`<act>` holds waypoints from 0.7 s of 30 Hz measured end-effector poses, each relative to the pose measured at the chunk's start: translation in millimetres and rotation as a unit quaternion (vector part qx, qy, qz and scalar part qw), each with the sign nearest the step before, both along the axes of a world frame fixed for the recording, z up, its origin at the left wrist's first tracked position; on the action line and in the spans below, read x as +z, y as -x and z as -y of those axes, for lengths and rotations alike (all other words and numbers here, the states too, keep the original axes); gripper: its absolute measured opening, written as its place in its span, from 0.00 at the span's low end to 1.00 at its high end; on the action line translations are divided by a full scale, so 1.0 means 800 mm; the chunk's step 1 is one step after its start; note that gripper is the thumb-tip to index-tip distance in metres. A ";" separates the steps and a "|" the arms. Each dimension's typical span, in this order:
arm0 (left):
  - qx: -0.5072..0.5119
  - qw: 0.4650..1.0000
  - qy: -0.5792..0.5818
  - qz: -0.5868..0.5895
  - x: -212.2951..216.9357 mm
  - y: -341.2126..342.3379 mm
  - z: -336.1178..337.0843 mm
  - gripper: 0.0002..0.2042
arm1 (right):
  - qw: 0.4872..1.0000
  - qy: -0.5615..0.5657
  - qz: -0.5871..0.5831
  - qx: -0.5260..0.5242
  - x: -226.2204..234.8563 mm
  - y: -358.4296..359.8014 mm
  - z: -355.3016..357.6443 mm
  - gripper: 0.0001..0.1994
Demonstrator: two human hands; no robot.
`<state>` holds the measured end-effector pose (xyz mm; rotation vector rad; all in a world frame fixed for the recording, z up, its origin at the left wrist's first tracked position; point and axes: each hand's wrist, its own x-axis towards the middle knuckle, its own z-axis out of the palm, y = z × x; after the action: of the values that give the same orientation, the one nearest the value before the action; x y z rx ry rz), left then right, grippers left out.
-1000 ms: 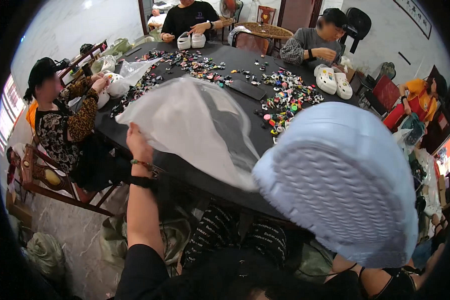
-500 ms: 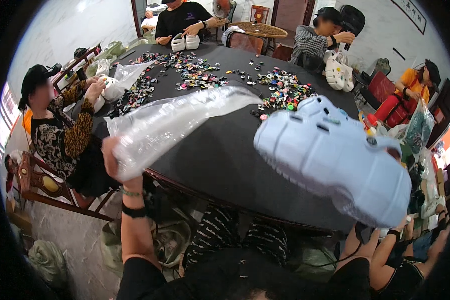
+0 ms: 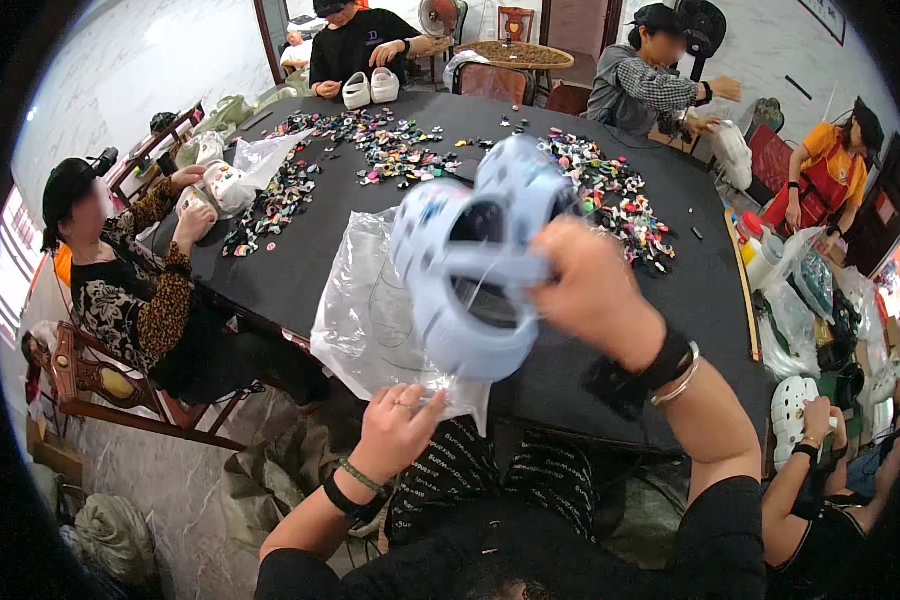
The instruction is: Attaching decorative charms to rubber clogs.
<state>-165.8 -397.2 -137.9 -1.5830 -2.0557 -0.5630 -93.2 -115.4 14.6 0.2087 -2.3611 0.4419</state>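
My right hand (image 3: 600,290), slightly smeared by motion, is closed on a pair of light blue clogs (image 3: 486,357) held above the near part of the table. The clogs are tilted, with their heel straps and dark openings showing and small charms on their uppers. Below and left of them, a clear plastic bag (image 3: 350,325) lies spread over the table's near edge. My left hand (image 3: 398,432) pinches the bag's near end between thumb and fingers. Part of the bag is hidden behind the clogs.
Heaps of small colourful shoe charms (image 3: 400,150) cover the far half of the dark table (image 3: 660,380). Co-workers sit left, far and right; white clogs (image 3: 230,188) are with the left one. Plastic bags (image 3: 792,330) and bottles crowd the right, beside a co-worker's white clog (image 3: 792,415).
The blue clogs have swung from the right to the middle and turned, showing their openings. My left hand has brought the bag down and rightward onto the table's near edge.
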 end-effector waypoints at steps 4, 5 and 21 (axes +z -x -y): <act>0.020 0.997 0.043 0.060 -0.010 0.012 0.025 0.13 | 0.975 -0.091 0.179 0.099 -0.065 -0.002 0.042 0.11; 0.020 0.996 0.057 0.067 -0.013 0.014 0.029 0.13 | 0.966 -0.107 0.209 0.109 -0.076 -0.003 0.046 0.11; 0.046 0.987 0.015 0.152 -0.015 0.008 0.017 0.19 | 0.965 -0.120 0.234 -0.007 -0.066 -0.022 0.046 0.05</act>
<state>-172.3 -410.4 -149.9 -1.4836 -2.3547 -0.7832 -75.7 -152.2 -38.3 0.2177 -2.8816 0.2104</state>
